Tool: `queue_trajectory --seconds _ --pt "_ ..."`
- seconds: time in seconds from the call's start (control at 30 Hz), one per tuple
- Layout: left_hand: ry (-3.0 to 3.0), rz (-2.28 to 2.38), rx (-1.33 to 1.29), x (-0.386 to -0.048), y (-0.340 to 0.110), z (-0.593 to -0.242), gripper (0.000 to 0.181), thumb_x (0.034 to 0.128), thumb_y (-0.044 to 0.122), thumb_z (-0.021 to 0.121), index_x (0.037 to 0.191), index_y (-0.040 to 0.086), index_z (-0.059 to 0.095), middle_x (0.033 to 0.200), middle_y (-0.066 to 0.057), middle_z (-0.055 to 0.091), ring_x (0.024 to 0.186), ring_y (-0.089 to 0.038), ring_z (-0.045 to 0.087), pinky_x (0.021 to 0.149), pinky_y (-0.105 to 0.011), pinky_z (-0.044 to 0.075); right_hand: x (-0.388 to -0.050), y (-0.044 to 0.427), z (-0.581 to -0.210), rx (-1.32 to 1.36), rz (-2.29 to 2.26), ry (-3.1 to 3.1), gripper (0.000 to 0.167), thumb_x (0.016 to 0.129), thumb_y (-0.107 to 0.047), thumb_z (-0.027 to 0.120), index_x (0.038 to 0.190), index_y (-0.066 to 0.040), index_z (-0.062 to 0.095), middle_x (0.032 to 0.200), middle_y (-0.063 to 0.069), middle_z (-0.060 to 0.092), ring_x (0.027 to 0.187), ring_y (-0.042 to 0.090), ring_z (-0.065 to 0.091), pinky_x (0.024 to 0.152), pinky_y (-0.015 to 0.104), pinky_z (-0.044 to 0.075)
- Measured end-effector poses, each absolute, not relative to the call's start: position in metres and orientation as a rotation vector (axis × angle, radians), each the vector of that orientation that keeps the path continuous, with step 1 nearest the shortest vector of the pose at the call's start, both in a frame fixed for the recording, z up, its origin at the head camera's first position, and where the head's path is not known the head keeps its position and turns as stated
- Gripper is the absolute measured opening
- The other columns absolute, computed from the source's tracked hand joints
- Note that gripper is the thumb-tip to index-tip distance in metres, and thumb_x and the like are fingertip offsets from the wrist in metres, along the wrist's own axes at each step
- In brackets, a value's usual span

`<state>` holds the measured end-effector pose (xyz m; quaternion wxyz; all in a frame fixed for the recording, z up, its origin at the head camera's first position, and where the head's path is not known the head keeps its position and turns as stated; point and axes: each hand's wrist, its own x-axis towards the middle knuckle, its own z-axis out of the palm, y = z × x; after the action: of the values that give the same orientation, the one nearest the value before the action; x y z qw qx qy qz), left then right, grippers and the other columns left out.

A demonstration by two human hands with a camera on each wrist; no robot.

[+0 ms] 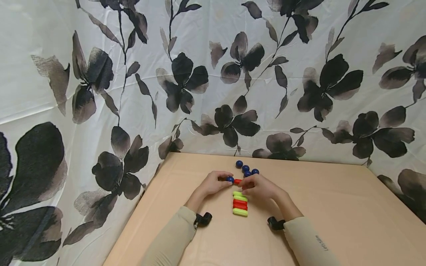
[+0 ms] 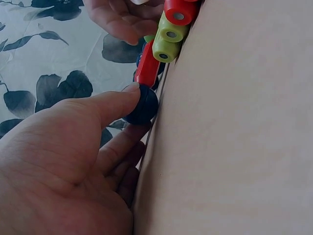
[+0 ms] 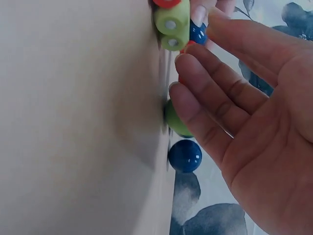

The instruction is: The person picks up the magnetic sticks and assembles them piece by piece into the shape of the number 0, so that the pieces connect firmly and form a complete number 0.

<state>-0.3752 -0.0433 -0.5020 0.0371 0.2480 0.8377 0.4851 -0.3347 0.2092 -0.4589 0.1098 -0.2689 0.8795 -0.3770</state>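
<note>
My left hand [image 1: 214, 183] pinches a dark blue ball [image 2: 143, 105] between thumb and fingers, low over the table. A short red rod [image 2: 147, 66] adjoins that ball and points away from the left thumb. My right hand [image 1: 261, 186] is at the rod's other side, fingers loosely extended; whether a fingertip touches the rod is hidden. Past those fingers a green piece [image 3: 177, 120] partly shows, with another blue ball [image 3: 185, 156] beside it. Nearer the body, yellow-green rods [image 1: 240, 212] and red rods [image 1: 240, 203] lie side by side in a row; grey discs show on their ends.
Several blue balls [image 1: 245, 168] sit in a loose group beyond the hands. The tan table [image 1: 332, 207] ends at the back against a white cloth [image 1: 206, 33] with dark flower prints. A black wrist camera [image 1: 203, 220] is strapped at each sleeve.
</note>
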Motion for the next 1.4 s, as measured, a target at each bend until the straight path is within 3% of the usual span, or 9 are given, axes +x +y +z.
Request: queue_trajectory --seconds 0.67,0.87,1.17,1.4 --pt "2.562 1.488 0.751 -0.377 -0.043 -0.504 0.037 0.0975 0.022 0.075 0.133 0.014 0.072 0.119 -0.001 0.075 0.105 -0.016 0.063 0.099 -0.039 0.049 -0.334 0.193 -0.465 -0.802 -0.941 2.702 0.017 0.094 -0.006 0.075 0.105 -0.018 0.080 0.099 -0.005 0.072 0.091 0.017 0.059 0.084 0.029 0.055" --pt "2.568 1.486 0.755 -0.378 -0.043 -0.504 0.036 0.0970 0.023 0.076 0.132 0.013 0.072 0.119 -0.002 0.075 0.106 -0.017 0.062 0.100 -0.041 0.049 -0.333 0.198 -0.461 -0.708 -0.827 2.759 0.018 0.091 -0.006 0.079 0.099 -0.021 0.079 0.090 -0.006 0.068 0.086 0.017 0.059 0.078 0.029 0.053" --pt "2.588 1.476 0.755 -0.380 -0.043 -0.504 0.036 0.0964 0.023 0.076 0.131 0.013 0.073 0.118 -0.001 0.075 0.106 -0.017 0.062 0.099 -0.040 0.049 -0.331 0.214 -0.452 -0.660 -0.780 2.766 0.018 0.087 0.003 0.075 0.084 -0.015 0.075 0.083 -0.003 0.065 0.082 0.019 0.057 0.070 0.031 0.049" --pt "2.572 1.487 0.743 -0.380 -0.044 -0.504 0.036 0.0965 0.022 0.076 0.131 0.014 0.073 0.119 0.000 0.075 0.105 -0.016 0.062 0.099 -0.038 0.048 -0.330 0.222 -0.449 -0.637 -0.813 2.704 0.017 0.086 0.001 0.080 0.091 -0.014 0.085 0.080 -0.001 0.066 0.078 0.018 0.055 0.064 0.027 0.047"
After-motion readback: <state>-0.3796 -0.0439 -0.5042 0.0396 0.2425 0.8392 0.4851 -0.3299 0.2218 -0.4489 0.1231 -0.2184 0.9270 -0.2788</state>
